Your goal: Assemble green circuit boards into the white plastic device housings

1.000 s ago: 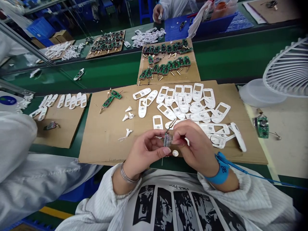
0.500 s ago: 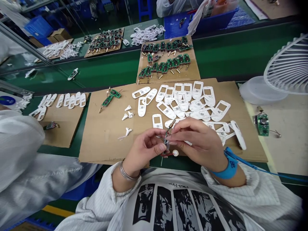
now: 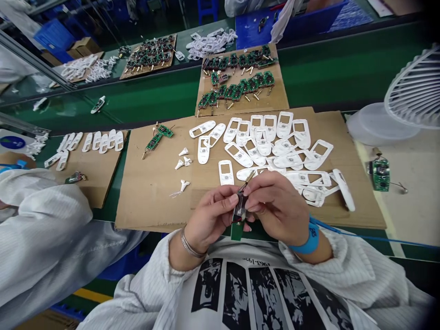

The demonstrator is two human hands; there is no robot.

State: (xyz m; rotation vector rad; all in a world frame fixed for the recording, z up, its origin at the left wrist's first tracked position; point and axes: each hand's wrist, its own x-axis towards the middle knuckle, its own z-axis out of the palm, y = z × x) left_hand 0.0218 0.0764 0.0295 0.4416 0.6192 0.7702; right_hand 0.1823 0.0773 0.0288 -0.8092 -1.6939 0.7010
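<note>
Between my two hands is a small green circuit board [image 3: 236, 230] with a dark part on it and a brass-coloured metal tip at its upper end. My left hand [image 3: 217, 208] grips its left side with thumb and fingers. On the other side, the fingers of my right hand [image 3: 275, 201] pinch it near the upper end, partly hiding it. White plastic shells [image 3: 287, 158] with window cut-outs lie in a loose pile just beyond my hands. Left of the pile are several small white cone-shaped pieces [image 3: 184, 162]. Two joined green boards [image 3: 154, 141] rest farther left on the cardboard.
Rows of circuit boards stand on a cardboard sheet [image 3: 240, 107] at the back. A single board [image 3: 380, 174] lies at right, near a clear bowl [image 3: 373, 126] and a white fan guard [image 3: 417, 91]. A co-worker's sleeve [image 3: 51, 206] is at left, beside another cardboard [image 3: 92, 192] with white shells.
The board has been turned in my hands, so its dark part and green lower end now show. My right hand has shifted slightly left and the co-worker's arm has moved.
</note>
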